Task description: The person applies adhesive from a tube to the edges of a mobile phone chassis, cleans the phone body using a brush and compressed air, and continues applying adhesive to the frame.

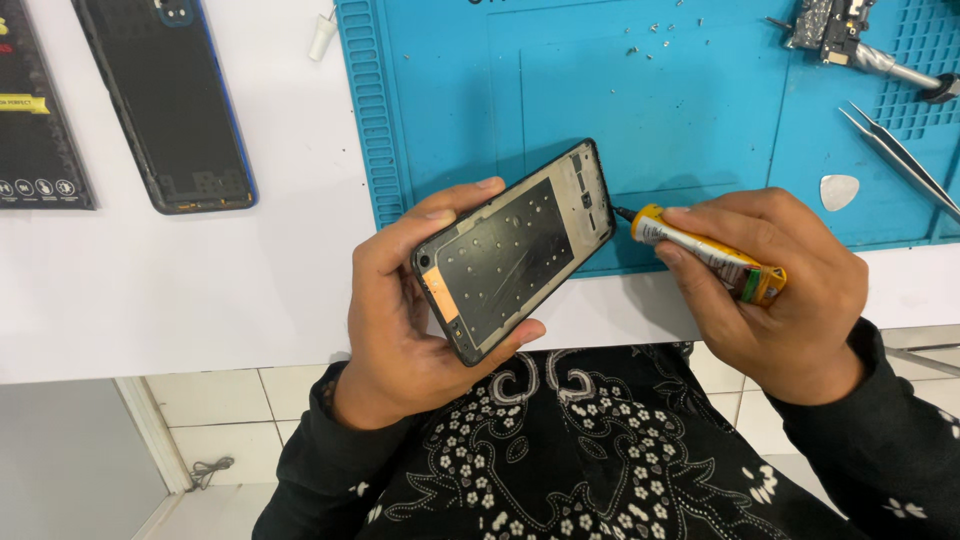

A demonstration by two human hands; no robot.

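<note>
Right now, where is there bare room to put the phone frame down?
The middle of the blue mat is bare, between its ribbed left edge and the screws. White table below the back cover is free too. The right side is crowded: tweezers, pick, screwdriver.

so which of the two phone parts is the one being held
The phone frame with the perforated metal plate, gripped in the left hand. The other, a dark back cover with a blue edge, lies untouched on the white table at upper left.
</note>
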